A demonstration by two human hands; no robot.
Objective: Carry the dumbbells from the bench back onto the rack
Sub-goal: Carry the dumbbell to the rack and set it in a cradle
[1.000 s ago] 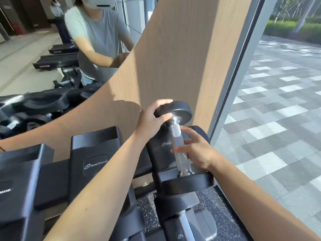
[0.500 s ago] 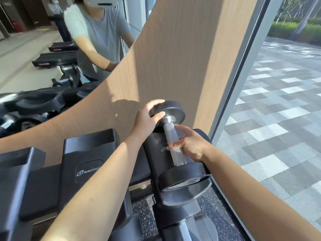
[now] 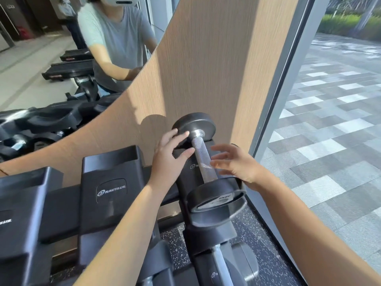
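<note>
A black dumbbell (image 3: 203, 159) with a knurled steel handle lies in the rightmost cradle of the black rack (image 3: 111, 190), its far head against the wooden wall and its near head seated in the front saddle. My left hand (image 3: 171, 153) hovers just left of the handle, fingers spread, fingertips near the far head. My right hand (image 3: 235, 164) is on the handle's right side, fingers apart and off the bar. Neither hand grips anything.
Two empty Nautilus cradles (image 3: 18, 203) stand to the left. A second dumbbell (image 3: 220, 263) rests on the lower tier. A curved mirror (image 3: 72, 58) at upper left reflects me and treadmills. A glass wall (image 3: 329, 120) runs along the right.
The dumbbell has settled into the cradle. My right hand has let go of the handle and opened. My left hand has come off the far head and pulled back slightly.
</note>
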